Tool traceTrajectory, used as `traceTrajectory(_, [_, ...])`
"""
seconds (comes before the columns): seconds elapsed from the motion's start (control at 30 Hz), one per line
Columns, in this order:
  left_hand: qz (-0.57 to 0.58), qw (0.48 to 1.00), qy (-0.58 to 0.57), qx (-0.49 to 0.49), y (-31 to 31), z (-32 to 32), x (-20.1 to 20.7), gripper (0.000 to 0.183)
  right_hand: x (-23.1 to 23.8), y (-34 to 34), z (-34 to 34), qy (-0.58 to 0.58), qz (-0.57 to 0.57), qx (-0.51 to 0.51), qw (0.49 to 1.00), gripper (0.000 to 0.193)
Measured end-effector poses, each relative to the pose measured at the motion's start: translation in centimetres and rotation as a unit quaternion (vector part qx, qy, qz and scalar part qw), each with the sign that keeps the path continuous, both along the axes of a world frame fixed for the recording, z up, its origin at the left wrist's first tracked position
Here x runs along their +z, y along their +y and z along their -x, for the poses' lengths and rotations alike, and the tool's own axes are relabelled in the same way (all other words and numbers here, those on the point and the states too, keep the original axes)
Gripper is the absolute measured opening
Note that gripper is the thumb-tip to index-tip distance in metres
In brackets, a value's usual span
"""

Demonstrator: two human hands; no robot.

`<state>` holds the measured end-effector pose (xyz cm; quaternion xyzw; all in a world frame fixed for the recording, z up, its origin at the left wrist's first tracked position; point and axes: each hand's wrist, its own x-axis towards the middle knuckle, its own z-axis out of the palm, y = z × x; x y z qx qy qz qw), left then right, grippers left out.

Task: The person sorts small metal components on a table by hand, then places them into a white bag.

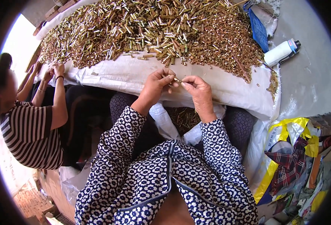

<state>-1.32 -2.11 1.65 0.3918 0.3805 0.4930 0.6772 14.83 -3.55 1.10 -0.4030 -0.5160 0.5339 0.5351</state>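
Observation:
My left hand (156,87) and my right hand (199,93) meet above the near edge of a cloth-covered work surface (116,77). Between their fingertips is a small brass-coloured metal sleeve (177,80), pinched from both sides; its finer details are too small to make out. Just beyond my hands spreads a big heap of similar metal sleeves (135,26). To its right lie many small copper-coloured nut-like pieces (225,37). Below my hands, between my knees, a white open sack (163,118) holds more metal pieces (182,119).
At the left a co-worker in a striped shirt (30,131) works at the same surface, hands (52,71) at its edge. A white bottle (280,53) and a blue plastic scoop-like piece (258,28) lie at the right. Bags and cloth scraps (289,161) fill the lower right.

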Motion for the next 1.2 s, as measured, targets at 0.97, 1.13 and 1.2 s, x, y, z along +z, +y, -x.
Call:
traceTrajectory(0.97, [-0.469,0.698,0.539,-0.044,0.6,-4.2,-0.3,0.011,-0.9,3.4,-4.7,-0.446,-0.21,-0.175,0.852,0.018])
traceTrajectory(1.13, [-0.453,0.752,0.466,-0.106,-0.9,-3.7,0.2,0.009,-0.9,5.1,-5.6,-0.584,-0.167,-0.21,0.766,0.027])
traceTrajectory(1.2, [-0.465,0.764,0.435,-0.109,-1.6,-3.5,1.2,0.012,-0.8,5.1,-5.5,-0.592,-0.176,-0.198,0.761,0.025])
